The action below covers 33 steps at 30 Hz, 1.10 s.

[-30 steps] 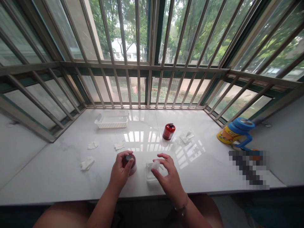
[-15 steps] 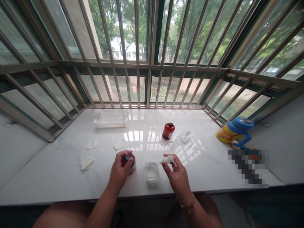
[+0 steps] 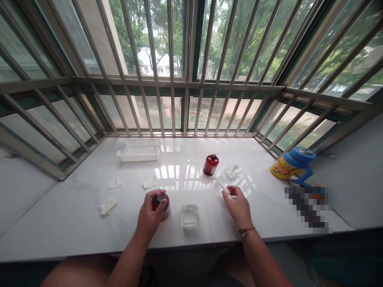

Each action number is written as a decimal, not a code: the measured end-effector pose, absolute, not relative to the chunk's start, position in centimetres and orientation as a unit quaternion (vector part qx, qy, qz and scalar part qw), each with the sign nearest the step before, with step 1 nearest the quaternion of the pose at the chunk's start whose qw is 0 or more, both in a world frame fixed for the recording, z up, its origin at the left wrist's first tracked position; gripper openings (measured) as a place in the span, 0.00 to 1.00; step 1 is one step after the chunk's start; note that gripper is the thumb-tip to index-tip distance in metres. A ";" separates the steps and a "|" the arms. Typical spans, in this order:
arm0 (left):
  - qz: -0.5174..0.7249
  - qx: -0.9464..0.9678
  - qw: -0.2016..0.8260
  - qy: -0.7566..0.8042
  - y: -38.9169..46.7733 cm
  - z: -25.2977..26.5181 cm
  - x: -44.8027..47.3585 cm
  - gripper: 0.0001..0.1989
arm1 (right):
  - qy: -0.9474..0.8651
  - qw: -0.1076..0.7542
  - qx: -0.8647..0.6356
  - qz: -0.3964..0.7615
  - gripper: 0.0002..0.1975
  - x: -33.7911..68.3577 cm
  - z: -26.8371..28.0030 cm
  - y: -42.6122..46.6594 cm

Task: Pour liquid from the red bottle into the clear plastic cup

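My left hand (image 3: 151, 215) is wrapped around a small dark red bottle (image 3: 163, 204) that stands on the white marble sill (image 3: 74, 223). To its right sits a small clear square dish (image 3: 190, 215), untouched. My right hand (image 3: 238, 206) is further right, low over the sill, pinching a small clear dropper-like piece (image 3: 226, 189) between its fingertips. A second red bottle with a black cap (image 3: 211, 165) stands further back, and beside it lies a clear wrapper (image 3: 233, 171).
A white slotted basket (image 3: 138, 151) sits at the back left. Three crumpled white wads (image 3: 108, 206) lie left of my hands. A yellow and blue jug (image 3: 291, 164) lies on its side at the right. Metal window bars (image 3: 185, 79) fence the sill.
My right hand lifted the small clear piece off the dish, carried it to the right and lowered it toward the sill. My left hand stayed on the bottle.
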<state>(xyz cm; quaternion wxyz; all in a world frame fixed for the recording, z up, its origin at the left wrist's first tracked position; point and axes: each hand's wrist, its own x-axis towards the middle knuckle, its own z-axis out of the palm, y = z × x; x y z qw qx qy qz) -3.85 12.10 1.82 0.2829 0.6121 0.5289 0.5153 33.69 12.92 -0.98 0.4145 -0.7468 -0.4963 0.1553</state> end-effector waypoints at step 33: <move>0.501 0.581 0.283 0.576 12.0 2.8 -3.6 0.21 | -0.830 0.278 -0.454 0.164 0.17 12.4 10.3 12.5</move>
